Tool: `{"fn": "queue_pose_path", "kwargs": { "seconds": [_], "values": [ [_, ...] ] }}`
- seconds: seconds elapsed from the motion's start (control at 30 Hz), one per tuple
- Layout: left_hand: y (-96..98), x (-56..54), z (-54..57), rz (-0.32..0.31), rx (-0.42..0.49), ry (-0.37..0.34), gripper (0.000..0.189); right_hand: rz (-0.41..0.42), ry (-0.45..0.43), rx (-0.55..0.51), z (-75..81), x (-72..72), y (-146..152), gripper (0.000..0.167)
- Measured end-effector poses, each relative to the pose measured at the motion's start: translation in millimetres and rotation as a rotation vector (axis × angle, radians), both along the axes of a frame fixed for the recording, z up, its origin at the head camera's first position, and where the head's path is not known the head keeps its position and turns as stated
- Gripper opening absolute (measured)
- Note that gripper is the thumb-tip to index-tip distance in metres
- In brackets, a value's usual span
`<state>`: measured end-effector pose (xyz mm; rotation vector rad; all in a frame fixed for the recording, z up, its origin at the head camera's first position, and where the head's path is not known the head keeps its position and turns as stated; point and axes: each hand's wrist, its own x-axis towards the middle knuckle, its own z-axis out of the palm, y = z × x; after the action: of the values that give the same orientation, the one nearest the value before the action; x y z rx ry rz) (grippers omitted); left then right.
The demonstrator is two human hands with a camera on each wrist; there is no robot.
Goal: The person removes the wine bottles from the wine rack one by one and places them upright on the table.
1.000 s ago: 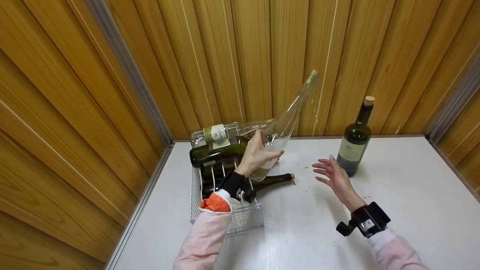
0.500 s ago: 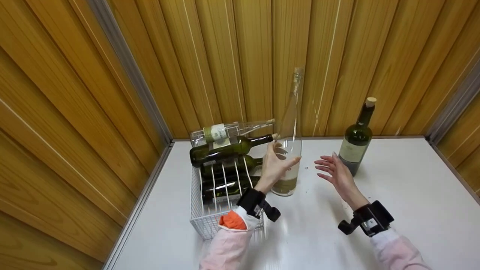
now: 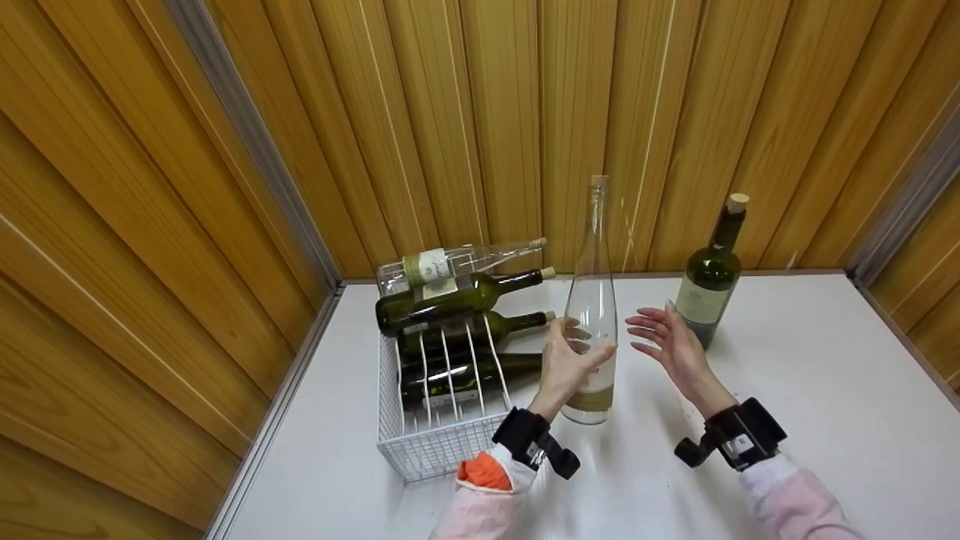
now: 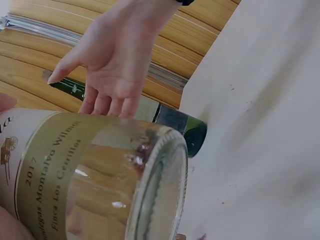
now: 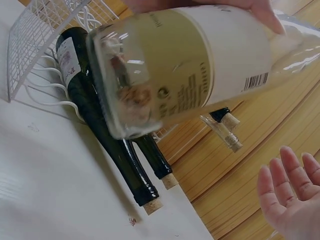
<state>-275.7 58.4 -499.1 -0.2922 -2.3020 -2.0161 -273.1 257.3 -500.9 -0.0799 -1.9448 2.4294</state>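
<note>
My left hand point(image 3: 568, 367) grips the lower body of a clear wine bottle point(image 3: 594, 296), which is corked and stands upright in the head view. Its white and gold-green label faces the left wrist camera, and the thick glass base point(image 4: 160, 185) shows close up there. My right hand point(image 3: 679, 356) is held just right of this bottle, palm turned toward it, fingers relaxed and holding nothing. Behind the right hand, a corked green wine bottle point(image 3: 705, 300) stands on the table. In the right wrist view the clear bottle point(image 5: 180, 65) crosses in front of the rack.
A white wire wine rack point(image 3: 450, 450) stands to the left, with several corked bottles lying in it, their necks pointing right. One dark green bottle point(image 5: 105, 135) sticks out past its wires. Wooden panels point(image 3: 495, 135) rise along the white table's back edge.
My left hand has drawn the clear bottle away from over the rack, bringing it nearer to me and rightward; its tilt has straightened to upright. The right hand has barely moved.
</note>
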Motion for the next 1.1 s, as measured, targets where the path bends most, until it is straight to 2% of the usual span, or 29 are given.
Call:
{"fn": "queue_pose_path", "kwargs": {
  "seconds": [0.2, 0.5, 0.57, 0.63, 0.7, 0.77, 0.83, 0.87, 0.93, 0.97, 1.03, 1.1],
  "values": [
    [4.4, 5.5, -15.0, 0.0, 0.047, 0.002, 0.054, 0.018, 0.041, -0.01, 3.5, -1.2, -2.1, 0.05],
    [8.0, 12.8, -27.3, 0.014, 0.064, -0.05, 0.059, 0.031, 0.093, 0.002, 13.2, -3.2, -5.4, 0.053],
    [7.4, 13.2, -32.6, 0.015, 0.071, -0.039, 0.059, 0.04, 0.111, -0.003, 17.1, -4.9, -6.8, 0.052],
    [7.1, 10.0, -44.2, 0.009, 0.07, -0.011, 0.06, 0.056, 0.149, -0.009, 21.2, -6.5, -7.1, 0.051],
    [10.0, 0.4, -68.3, 0.015, 0.041, 0.051, 0.058, 0.068, 0.188, -0.026, 27.0, -8.8, -7.1, 0.049],
    [10.4, -1.2, -77.1, 0.008, 0.028, 0.082, 0.059, 0.075, 0.232, -0.051, 34.5, -12.0, -7.0, 0.047],
    [11.0, 0.8, -76.5, 0.002, 0.037, 0.073, 0.058, 0.079, 0.27, -0.067, 43.3, -15.4, -7.7, 0.047],
    [10.9, 4.3, -71.5, 0.001, 0.048, 0.061, 0.057, 0.076, 0.284, -0.075, 48.1, -17.1, -8.8, 0.047],
    [8.0, 17.4, -49.7, -0.017, 0.088, 0.0, 0.058, 0.065, 0.299, -0.079, 57.4, -20.5, -11.8, 0.049],
    [8.3, 21.4, -43.4, -0.016, 0.094, -0.011, 0.058, 0.063, 0.303, -0.076, 61.8, -22.0, -13.3, 0.051],
    [9.8, 27.4, -34.7, -0.013, 0.098, -0.034, 0.056, 0.049, 0.299, -0.067, 69.1, -24.7, -16.9, 0.054],
    [11.3, 29.8, -32.5, -0.018, 0.091, -0.037, 0.055, 0.041, 0.289, -0.062, 74.9, -26.8, -20.6, 0.058]
  ]
}}
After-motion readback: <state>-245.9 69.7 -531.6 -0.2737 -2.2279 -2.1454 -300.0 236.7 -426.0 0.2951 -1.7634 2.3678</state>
